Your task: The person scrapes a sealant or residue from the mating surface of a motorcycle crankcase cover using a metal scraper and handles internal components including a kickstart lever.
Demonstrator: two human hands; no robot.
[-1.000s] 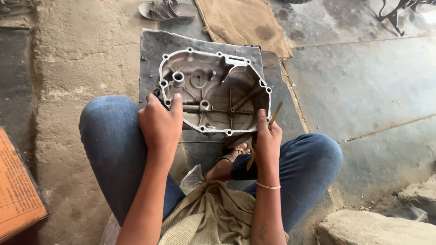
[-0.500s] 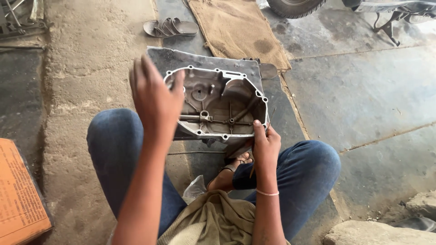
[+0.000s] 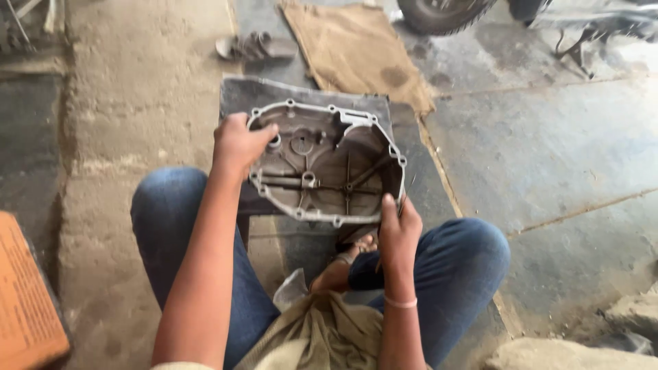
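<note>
Left hand [image 3: 236, 145] is seen left of centre in the frame, closed over the left rim of a grey metal engine cover [image 3: 323, 164], with the fingers curled onto the flange near a small round bore. Right hand [image 3: 399, 229] is set at the cover's lower right corner, thumb laid upward along the rim and the fingers wrapped behind it; whether a thin tool is also held in that hand cannot be told. A pale band [image 3: 400, 302] is worn on the right wrist.

The engine cover is held at the centre of the frame with its hollow inner side turned up. Bolt holes are spaced along its flange, and cast ribs and a thin shaft are seen across its inside. It is rested on a dark slab [image 3: 241, 96], of which the upper left corner and top edge are exposed behind the cover.

Both knees, in blue jeans [image 3: 164, 226], are spread to either side of the slab, and a foot in a sandal [image 3: 353, 247] is seen just below the cover's lower edge. A khaki cloth [image 3: 322, 336] is bunched at the lower centre.

On the concrete floor [image 3: 137, 103], a pair of sandals [image 3: 257, 46] is lying at the upper left of centre, and a brown sack cloth [image 3: 356, 51] is spread just beside it, touching the slab's far edge. A tyre [image 3: 442, 12] is cut off by the top edge. An orange board [image 3: 24, 301] is at the lower left corner, and rough stones [image 3: 569, 353] are at the lower right.
</note>
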